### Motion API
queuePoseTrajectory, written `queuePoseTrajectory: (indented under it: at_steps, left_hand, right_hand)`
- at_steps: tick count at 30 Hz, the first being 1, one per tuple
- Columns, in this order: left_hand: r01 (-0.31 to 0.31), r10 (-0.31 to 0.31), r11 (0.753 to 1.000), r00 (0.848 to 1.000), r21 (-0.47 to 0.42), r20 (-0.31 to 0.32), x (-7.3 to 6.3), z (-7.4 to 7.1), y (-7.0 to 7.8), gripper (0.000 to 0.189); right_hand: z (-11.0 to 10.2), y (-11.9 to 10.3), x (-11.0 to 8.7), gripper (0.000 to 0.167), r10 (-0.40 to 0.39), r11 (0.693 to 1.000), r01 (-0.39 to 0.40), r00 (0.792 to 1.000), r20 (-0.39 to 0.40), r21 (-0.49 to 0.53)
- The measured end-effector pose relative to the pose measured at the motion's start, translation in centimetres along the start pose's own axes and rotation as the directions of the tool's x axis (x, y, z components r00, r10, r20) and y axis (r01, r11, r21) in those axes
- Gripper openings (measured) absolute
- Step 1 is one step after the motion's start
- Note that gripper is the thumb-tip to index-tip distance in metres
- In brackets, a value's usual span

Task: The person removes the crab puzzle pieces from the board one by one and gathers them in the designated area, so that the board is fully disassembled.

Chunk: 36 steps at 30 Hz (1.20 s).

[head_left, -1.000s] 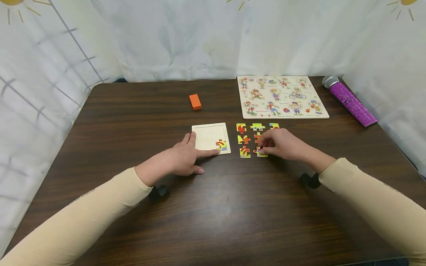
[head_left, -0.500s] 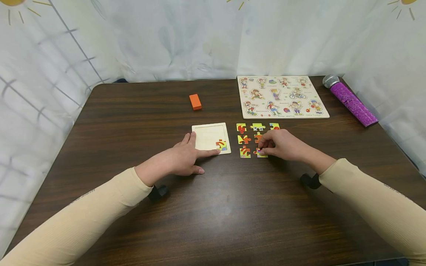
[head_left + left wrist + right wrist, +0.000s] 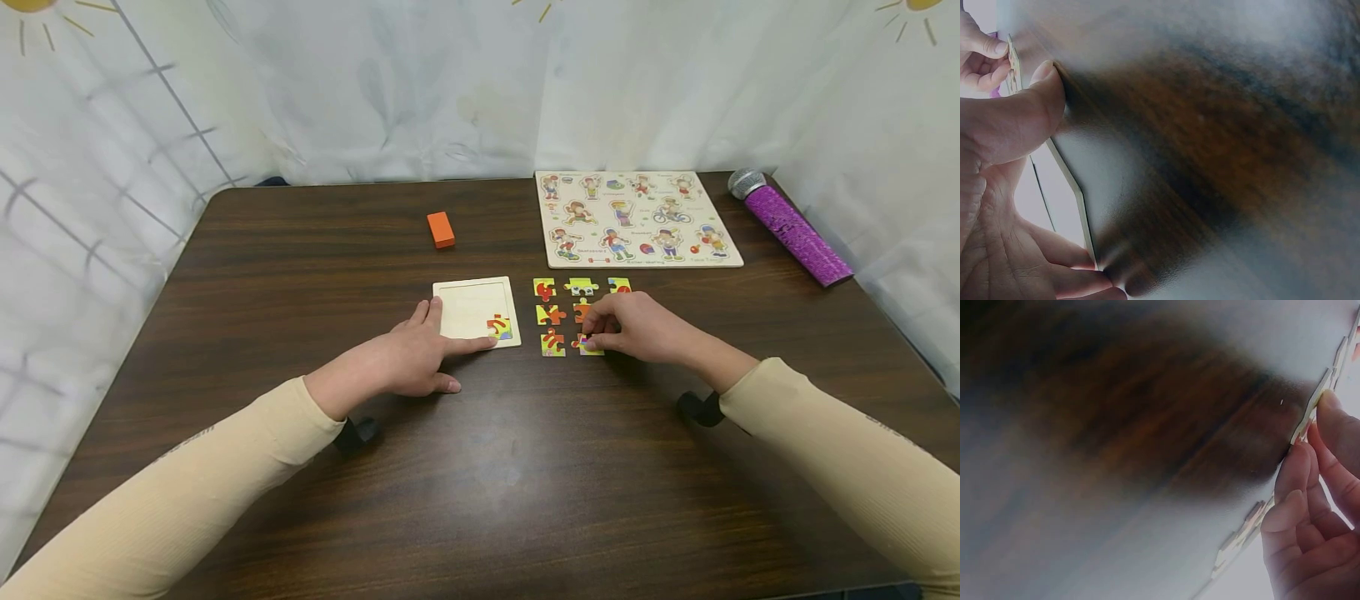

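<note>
My left hand [image 3: 411, 354] lies with spread fingers at the near left side of a square wooden puzzle tray [image 3: 468, 302], its index finger along the front rim. One jigsaw piece [image 3: 500, 326], yellow and red, sits in the tray's near right corner. To the right, my right hand [image 3: 639, 327] pinches a yellow puzzle piece [image 3: 592, 349] with thumb and curled fingers, low at the tabletop; the right wrist view shows the thumb at the piece's edge [image 3: 1311, 411]. Part of an orange piece [image 3: 581, 312] is hidden behind those fingers.
Several more jigsaw pieces [image 3: 551, 315] lie in rows between tray and right hand. Farther back are an orange block [image 3: 441, 230], a large picture puzzle board [image 3: 637, 218] and a purple glittery microphone [image 3: 795, 229]. A white curtain [image 3: 420, 92] hangs behind the dark table [image 3: 480, 492].
</note>
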<state>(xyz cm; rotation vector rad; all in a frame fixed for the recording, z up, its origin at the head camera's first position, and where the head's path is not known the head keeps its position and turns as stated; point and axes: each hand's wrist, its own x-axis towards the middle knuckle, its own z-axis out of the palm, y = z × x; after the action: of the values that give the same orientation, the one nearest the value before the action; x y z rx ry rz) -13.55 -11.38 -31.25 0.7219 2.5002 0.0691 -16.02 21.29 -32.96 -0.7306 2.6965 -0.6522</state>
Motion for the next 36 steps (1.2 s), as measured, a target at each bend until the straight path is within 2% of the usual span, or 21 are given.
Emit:
queuePoseTrajectory:
  at_steps: [9, 13, 20, 26, 32, 36]
  left_hand:
    - [-0.009, 0.009, 1.000, 1.000, 0.021, -0.005, -0.3, -0.1, 0.1, 0.073]
    - [-0.004, 0.004, 1.000, 1.000, 0.013, -0.001, -0.3, -0.2, 0.1, 0.074]
    - [-0.004, 0.004, 1.000, 1.000, 0.005, 0.008, -0.2, -0.2, 0.1, 0.073]
    - [0.002, -0.002, 1.000, 1.000, -0.001, 0.008, -0.3, -0.2, 0.2, 0.073]
    - [0.002, -0.002, 1.000, 1.000, 0.008, 0.014, -0.3, -0.2, 0.2, 0.074]
    - [-0.003, 0.003, 1.000, 1.000, 0.013, 0.009, -0.4, -0.1, 0.1, 0.074]
  right_hand:
    - [-0.9, -0.5, 0.0, 0.007, 0.006, 1.000, -0.006, 1.000, -0.019, 0.021]
    - [-1.4, -1.0, 0.6, 0.007, -0.019, 1.000, 0.019, 0.999, -0.039, 0.007]
    - [-1.0, -2.7, 2.6, 0.006, -0.069, 0.997, 0.070, 0.997, -0.029, 0.013]
    - [-0.2, -4.4, 4.5, 0.014, -0.122, 0.992, 0.122, 0.992, -0.009, -0.012]
    - [0.7, -6.4, 6.3, 0.026, -0.174, 0.983, 0.177, 0.984, 0.049, -0.057]
    - [1.3, -7.2, 7.1, 0.029, -0.183, 0.978, 0.189, 0.980, 0.073, -0.087]
